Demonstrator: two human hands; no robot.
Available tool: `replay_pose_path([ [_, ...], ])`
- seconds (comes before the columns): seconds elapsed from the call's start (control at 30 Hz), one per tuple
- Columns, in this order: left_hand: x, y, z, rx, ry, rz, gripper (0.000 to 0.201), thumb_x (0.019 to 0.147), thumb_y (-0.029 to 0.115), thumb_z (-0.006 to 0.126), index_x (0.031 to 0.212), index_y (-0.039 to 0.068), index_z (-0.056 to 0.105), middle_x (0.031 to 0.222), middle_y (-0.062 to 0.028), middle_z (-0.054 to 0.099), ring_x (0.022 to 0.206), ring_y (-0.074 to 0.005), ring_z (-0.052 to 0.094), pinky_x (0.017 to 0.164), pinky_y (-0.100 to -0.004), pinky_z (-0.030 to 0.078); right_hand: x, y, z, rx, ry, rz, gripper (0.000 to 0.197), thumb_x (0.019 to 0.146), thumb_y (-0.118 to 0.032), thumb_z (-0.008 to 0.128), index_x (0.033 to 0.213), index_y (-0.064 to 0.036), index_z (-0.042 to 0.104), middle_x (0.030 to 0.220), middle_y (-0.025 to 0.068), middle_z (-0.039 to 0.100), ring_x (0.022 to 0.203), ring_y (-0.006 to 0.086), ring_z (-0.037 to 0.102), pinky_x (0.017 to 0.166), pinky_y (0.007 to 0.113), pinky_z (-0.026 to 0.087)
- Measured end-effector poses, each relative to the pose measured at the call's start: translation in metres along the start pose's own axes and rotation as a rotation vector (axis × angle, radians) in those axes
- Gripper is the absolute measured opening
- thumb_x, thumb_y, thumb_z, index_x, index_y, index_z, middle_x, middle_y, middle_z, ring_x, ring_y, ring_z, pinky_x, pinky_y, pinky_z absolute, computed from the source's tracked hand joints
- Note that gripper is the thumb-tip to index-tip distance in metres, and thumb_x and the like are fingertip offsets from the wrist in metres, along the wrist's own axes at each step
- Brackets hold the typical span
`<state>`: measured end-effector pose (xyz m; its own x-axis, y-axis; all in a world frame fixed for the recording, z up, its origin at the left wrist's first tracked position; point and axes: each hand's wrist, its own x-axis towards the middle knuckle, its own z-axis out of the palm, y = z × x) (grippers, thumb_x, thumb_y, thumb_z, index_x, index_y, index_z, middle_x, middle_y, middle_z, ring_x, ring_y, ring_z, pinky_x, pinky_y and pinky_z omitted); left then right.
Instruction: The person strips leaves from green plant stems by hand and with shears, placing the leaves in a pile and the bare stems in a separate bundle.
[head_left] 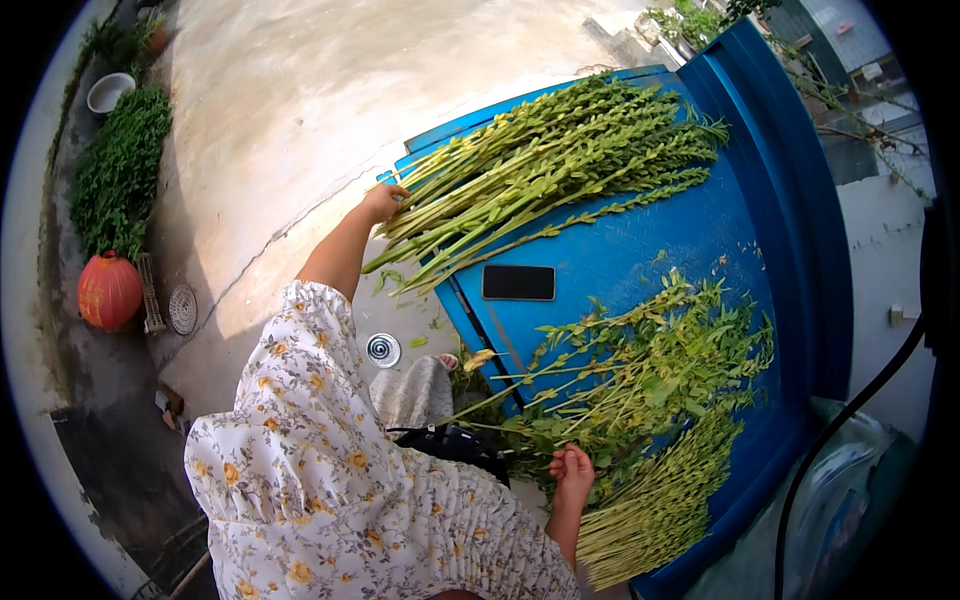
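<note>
My left hand [383, 203] reaches to the cut stem ends of a large bundle of green podded stalks [560, 160], which look like sesame. Its fingers are curled at the stems. The bundle lies across the far part of a blue metal surface [650, 250], stems toward me. My right hand [572, 475] is closed beside a looser heap of leafy stalks [650, 370]; what its fingers hold, if anything, is too small to make out. Below that hand's heap lies another bundle of thin podded stalks [660, 500], at the near right.
A black phone [518, 283] lies on the blue surface between the heaps. The surface has a raised blue wall [790, 220] along its right side. On the ground are a round patterned dish [383, 350], a red lantern [110, 291] and a white basin [110, 92].
</note>
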<state>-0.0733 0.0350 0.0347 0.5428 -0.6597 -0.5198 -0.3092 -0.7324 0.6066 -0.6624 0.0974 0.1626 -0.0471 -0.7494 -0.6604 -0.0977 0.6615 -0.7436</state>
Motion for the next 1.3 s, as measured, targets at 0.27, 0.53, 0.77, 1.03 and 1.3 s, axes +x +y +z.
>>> replay_pose_path([
  [0.27,-0.005,0.022,0.017,0.089,0.497,0.264,0.021,0.074,0.015,0.058,0.094,0.008,0.062,0.092,-0.0162,0.055,0.084,-0.0306,0.055,0.075,-0.0377,0.045,-0.006,0.0,-0.015,0.062,0.047,-0.019,0.018,0.087,-0.012,0.05,0.101,0.0,0.054,0.081,0.0086,0.061,0.059,0.0105,0.055,0.05,0.022,0.043],
  [0.53,0.018,0.035,0.014,0.117,0.466,0.308,0.023,0.075,0.013,0.054,0.096,0.005,0.06,0.09,-0.0157,0.057,0.083,-0.0296,0.056,0.075,-0.0375,0.045,-0.023,0.037,-0.038,0.108,0.074,0.036,0.018,0.087,-0.012,0.049,0.101,-0.0002,0.054,0.08,0.0081,0.062,0.058,0.0108,0.055,0.05,0.022,0.043],
  [0.77,-0.005,0.057,0.04,0.054,0.495,0.377,0.021,0.076,0.012,0.052,0.094,0.004,0.06,0.08,-0.0154,0.06,0.075,-0.0279,0.058,0.069,-0.0358,0.046,-0.034,0.057,-0.06,0.141,0.115,0.052,0.018,0.088,-0.014,0.049,0.101,-0.0014,0.053,0.079,0.008,0.061,0.057,0.0113,0.055,0.049,0.022,0.045],
  [1.03,-0.082,0.119,0.056,-0.24,0.6,0.745,0.014,0.082,0.001,0.051,0.095,0.004,0.057,0.084,-0.0103,0.056,0.078,-0.02,0.056,0.067,-0.0277,0.045,-0.035,0.063,-0.055,0.134,0.105,0.036,0.018,0.087,-0.012,0.05,0.1,-0.0009,0.054,0.079,0.0079,0.062,0.057,0.0104,0.055,0.05,0.021,0.043],
  [1.3,-0.156,0.106,0.206,-0.136,-0.385,0.659,0.017,0.085,0.004,0.048,0.101,-0.001,0.053,0.084,-0.0085,0.06,0.075,-0.014,0.058,0.068,-0.027,0.047,-0.052,0.057,-0.052,0.149,0.15,0.023,0.019,0.087,-0.013,0.049,0.1,-0.0001,0.054,0.08,0.0076,0.062,0.058,0.0103,0.054,0.052,0.021,0.043],
])
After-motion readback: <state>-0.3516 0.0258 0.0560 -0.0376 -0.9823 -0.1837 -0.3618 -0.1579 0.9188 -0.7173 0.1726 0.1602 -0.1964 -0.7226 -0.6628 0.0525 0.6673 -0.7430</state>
